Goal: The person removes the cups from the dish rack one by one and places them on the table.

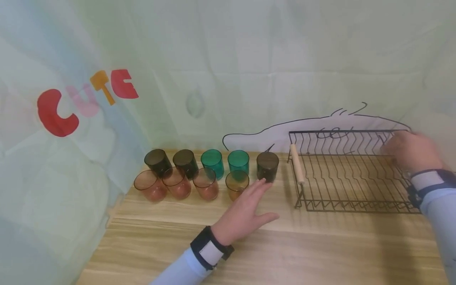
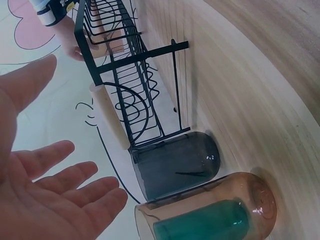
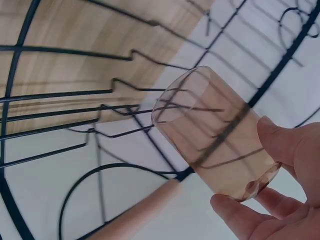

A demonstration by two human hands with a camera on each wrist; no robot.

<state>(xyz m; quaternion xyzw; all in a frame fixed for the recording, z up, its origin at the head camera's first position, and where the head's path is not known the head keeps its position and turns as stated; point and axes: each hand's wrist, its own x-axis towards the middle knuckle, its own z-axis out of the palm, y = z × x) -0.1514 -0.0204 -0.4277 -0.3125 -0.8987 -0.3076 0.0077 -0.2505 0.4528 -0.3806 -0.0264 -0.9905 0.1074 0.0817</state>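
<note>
My right hand (image 1: 415,152) is at the right end of the black wire dish rack (image 1: 349,131). In the right wrist view, its thumb and fingers pinch the base of a clear amber tumbler (image 3: 210,140), tilted among the rack's wires. The head view blurs that hand and hides the tumbler. My left hand (image 1: 246,215) hovers above the table with its fingers spread, holding nothing. Its fingertips are nearest the yellow-amber glass (image 1: 236,190) and the dark grey glass (image 1: 267,164) left of the rack.
Behind stand two dark glasses (image 1: 185,160) and two teal glasses (image 1: 211,160); several pinkish-amber glasses (image 1: 206,190) stand in front. A wooden handle (image 1: 297,164) is on the rack's left end. A printed cloth (image 1: 249,79) hangs behind the wooden table (image 1: 303,245).
</note>
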